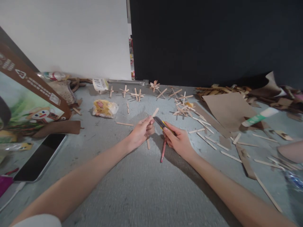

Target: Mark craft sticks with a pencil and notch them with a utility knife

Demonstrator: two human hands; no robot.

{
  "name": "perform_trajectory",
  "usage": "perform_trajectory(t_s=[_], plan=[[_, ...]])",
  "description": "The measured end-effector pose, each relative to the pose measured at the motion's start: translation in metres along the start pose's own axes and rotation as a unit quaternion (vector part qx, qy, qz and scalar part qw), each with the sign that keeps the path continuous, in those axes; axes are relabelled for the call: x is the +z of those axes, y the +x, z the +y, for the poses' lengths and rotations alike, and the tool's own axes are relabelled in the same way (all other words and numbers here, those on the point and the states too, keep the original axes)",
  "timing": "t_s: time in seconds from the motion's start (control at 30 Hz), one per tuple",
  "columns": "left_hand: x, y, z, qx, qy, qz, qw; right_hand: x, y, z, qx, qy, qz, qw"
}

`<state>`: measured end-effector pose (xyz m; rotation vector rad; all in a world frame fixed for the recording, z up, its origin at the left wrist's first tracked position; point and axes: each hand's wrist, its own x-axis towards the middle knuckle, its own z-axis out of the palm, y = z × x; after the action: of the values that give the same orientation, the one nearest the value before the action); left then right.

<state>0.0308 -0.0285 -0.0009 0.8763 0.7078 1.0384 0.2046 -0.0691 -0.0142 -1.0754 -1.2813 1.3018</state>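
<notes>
My left hand (143, 130) pinches a wooden craft stick (155, 112), whose upper end sticks out past the fingertips. In my right hand (176, 137) is a black and yellow utility knife (163, 123), its front end close to the craft stick. Whether the knife touches the stick I cannot tell. Below the right hand a reddish pencil (163, 151) points down toward the table; the fingers hide its upper part. Another craft stick (148, 144) shows just under my left hand, and one more stick (125, 124) lies to its left.
Crossed-stick pieces (181, 109) stand along the back, near a yellow snack packet (104, 108). Loose sticks, brown cardboard (227, 108) and a green-white glue tube (260, 117) lie right. A phone (40, 157) and a printed box (35, 85) are left. Another person's arm (291, 152) enters at right.
</notes>
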Motion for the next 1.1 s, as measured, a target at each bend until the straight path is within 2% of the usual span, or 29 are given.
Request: perform_trajectory(t_s=[0.13,0.3,0.43,0.7,1.1], plan=[[0.000,0.000,-0.001,-0.002,-0.028,0.001,1.000,0.000,0.000,-0.002,0.002,-0.001,0.000,1.000],[-0.001,0.000,-0.002,-0.022,-0.051,0.033,0.998,0.000,0.000,0.001,-0.010,0.003,0.012,1.000],[-0.001,0.001,-0.004,-0.010,-0.056,0.051,0.997,0.002,0.000,-0.001,-0.007,0.017,0.032,0.999],[0.000,0.000,-0.013,0.041,0.042,0.039,0.998,0.002,-0.002,-0.011,-0.021,0.023,0.036,0.999],[0.000,0.000,-0.012,0.044,0.090,0.033,0.994,0.004,0.002,-0.006,-0.020,0.061,0.026,0.998]])
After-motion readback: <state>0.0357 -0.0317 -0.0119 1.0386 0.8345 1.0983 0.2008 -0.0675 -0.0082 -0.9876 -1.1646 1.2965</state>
